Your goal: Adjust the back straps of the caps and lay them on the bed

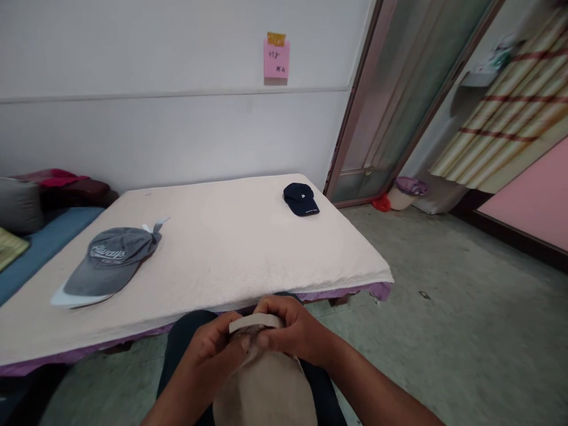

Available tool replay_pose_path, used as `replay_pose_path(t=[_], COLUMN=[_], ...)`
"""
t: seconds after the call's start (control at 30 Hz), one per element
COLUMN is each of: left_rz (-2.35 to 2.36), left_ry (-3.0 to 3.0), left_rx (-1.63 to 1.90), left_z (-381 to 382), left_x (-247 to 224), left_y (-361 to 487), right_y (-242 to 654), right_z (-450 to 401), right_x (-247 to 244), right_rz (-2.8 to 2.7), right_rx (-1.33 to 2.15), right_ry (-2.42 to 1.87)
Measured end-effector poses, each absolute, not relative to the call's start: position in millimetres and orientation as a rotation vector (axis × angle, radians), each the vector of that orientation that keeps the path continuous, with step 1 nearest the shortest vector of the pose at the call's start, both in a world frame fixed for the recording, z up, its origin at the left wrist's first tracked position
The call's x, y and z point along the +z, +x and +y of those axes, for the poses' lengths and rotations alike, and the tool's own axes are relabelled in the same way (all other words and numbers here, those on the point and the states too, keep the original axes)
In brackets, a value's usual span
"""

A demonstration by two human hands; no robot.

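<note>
A beige cap [268,393] rests on my lap, its strap [256,321] arched at the far end over the opening. My left hand [217,349] pinches the left end of that strap. With thumb and fingers closed, my right hand [290,331] grips the right end, and both thumbs meet near the middle. On the bed at the left lies a grey cap [110,260] with white lettering and a pale layer under its brim. A small navy cap [300,199] sits towards the far right corner of the bed.
The bed [231,236] with a pale cover stands before my knees, against a white wall bearing a pink note [276,59]. Cushions [20,204] lie at far left. A lined bin [404,192] stands by the sliding door [381,100]; a striped curtain [501,112] hangs at right.
</note>
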State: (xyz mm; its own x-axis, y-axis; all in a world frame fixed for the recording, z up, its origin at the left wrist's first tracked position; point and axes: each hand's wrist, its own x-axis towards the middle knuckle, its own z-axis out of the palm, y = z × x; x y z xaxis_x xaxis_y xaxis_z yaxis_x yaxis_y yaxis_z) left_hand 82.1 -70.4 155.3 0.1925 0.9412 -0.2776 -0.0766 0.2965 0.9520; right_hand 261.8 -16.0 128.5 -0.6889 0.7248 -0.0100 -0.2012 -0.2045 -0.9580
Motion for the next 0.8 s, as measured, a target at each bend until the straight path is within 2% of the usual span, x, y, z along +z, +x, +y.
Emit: replay_pose_path(t=[0.13,0.37,0.6,0.8], left_rz=[1.058,0.965,1.010,1.043], left_ry=[0.774,0.660,0.681,0.668], left_rx=[0.961,0.889,0.876,0.881], left_z=[-73.6,-77.9,-78.1,-78.3], left_x=[149.6,154.8,156.5,153.2], left_y=[83.6,78.8,82.3,80.9], right_y=[269.8,272.9,263.0,260.3], right_z=[-15.7,-16.9,-33.6,-32.6], right_x=[133.4,136.0,142.4,139.3], right_rz=[-1.244,-1.068,-1.438,-1.389], right_rx=[2.110,2.084,1.818,1.876], right_ry=[-0.514,-0.493,-0.687,-0.668])
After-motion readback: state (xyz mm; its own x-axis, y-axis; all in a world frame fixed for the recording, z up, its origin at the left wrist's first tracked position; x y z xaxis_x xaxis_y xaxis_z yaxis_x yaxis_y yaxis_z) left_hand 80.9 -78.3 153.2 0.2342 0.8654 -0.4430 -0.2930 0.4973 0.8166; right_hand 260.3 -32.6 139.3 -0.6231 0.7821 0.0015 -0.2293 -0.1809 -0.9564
